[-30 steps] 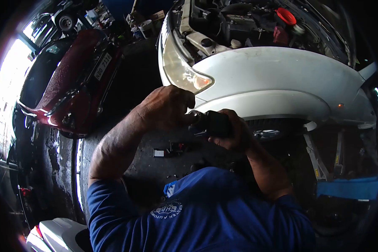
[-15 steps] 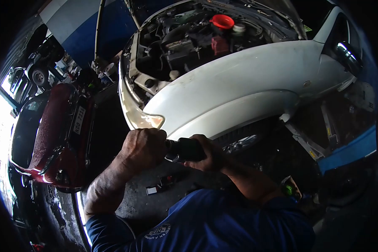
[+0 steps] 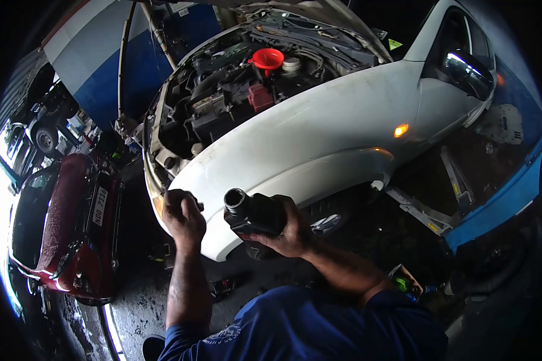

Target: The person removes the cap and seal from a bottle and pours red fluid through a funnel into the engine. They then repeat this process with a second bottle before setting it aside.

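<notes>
I have dark bottle [image 3: 256, 218], mouth uncovered, held up in front of white car [image 3: 319, 120]. My right hand [image 3: 296, 231] wraps it, fingers closed round body. My left hand [image 3: 183, 219], apart from bottle, curled tight on small dark piece [image 3: 195, 201]; can't make out what. Beyond: red funnel [image 3: 268, 58] in engine bay [image 3: 220, 114]; maroon car [image 3: 63, 216] off left.

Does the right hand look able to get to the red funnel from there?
Probably yes, with a lean forward: the funnel stands uncovered in the open engine bay, though the fender lies between, and the right hand holds a bottle.
</notes>
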Available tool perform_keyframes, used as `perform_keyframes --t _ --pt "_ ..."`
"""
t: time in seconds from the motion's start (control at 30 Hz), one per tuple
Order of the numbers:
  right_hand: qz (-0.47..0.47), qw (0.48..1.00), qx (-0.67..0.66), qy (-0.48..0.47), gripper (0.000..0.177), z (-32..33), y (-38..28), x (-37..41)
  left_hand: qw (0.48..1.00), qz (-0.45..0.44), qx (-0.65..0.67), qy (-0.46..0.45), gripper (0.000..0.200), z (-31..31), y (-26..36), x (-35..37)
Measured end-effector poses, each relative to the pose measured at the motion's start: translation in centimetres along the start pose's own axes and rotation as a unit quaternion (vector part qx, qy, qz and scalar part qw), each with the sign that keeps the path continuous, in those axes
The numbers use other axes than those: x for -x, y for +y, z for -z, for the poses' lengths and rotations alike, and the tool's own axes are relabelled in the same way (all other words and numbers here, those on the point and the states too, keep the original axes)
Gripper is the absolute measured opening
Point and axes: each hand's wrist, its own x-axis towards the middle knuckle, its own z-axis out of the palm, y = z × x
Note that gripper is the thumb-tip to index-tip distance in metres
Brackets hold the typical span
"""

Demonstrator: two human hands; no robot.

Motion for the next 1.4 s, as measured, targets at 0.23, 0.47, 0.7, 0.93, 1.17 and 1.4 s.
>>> perform_keyframes --t 0.23,0.47,0.7,0.93,1.17,1.4 --pt "-0.029 0.999 -0.031 0.027 0.079 7.3 -0.9 -0.1 0.816 0.106 -0.189 -0.536 0.072 -1.6 -3.0 3.0" --pt "-0.057 0.995 -0.079 0.030 0.078 13.6 -3.6 -1.7 0.785 0.067 0.134 -0.601 0.098 -11.6 1.2 2.9" --pt "-0.003 0.980 -0.155 0.121 0.091 16.0 -4.4 -5.4 0.717 0.155 0.385 -0.560 0.089 -17.3 4.2 -0.7" --pt "0.025 0.992 -0.044 0.118 0.066 15.6 -3.4 -11.0 0.758 -0.028 0.271 -0.593 0.084 -20.3 4.4 -10.2" --pt "0.083 0.984 0.080 0.137 0.062 15.5 -1.8 -21.1 0.883 -0.082 0.089 -0.453 0.049 -20.5 -2.4 -26.9" --pt "0.087 0.985 0.091 0.115 0.063 16.0 2.9 -30.4 0.888 -0.175 -0.292 -0.309 0.055 -30.5 -17.9 -37.0"
